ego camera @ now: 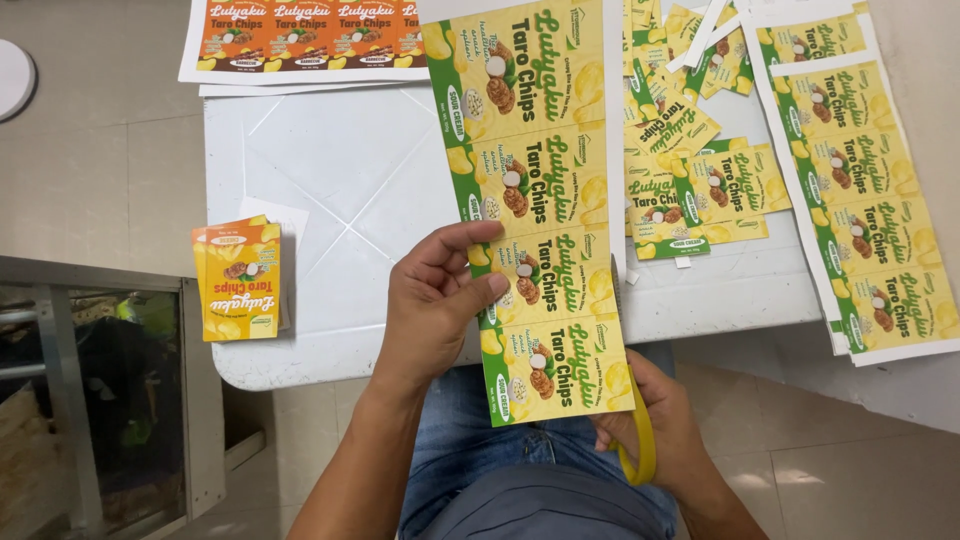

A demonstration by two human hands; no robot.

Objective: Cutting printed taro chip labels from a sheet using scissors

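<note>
Head view, only one. My left hand at frame centre pinches a long strip of green-and-yellow snack labels, thumb on top, fingers curled under the left edge. The strip runs from the top centre of the frame down to my lap, four labels showing, its lower end off the tabletop.

My right hand, lower centre-right, is closed through the yellow handles of scissors, mostly hidden behind the strip's bottom label. I can't see the blades.

Elsewhere: cut green labels in a loose pile right of the strip, upper centre-right; another uncut green strip along the right edge; an orange label sheet at upper left; a small stack of orange-yellow cut labels at the tabletop's left edge. White offcut slivers top right.

To cut well, I judge: keep the strip taut and flat with the left pinch close to the cut line, follow the border between labels, feed the paper into the blades rather than chasing it, and keep my left fingers clear of the edge.
</note>
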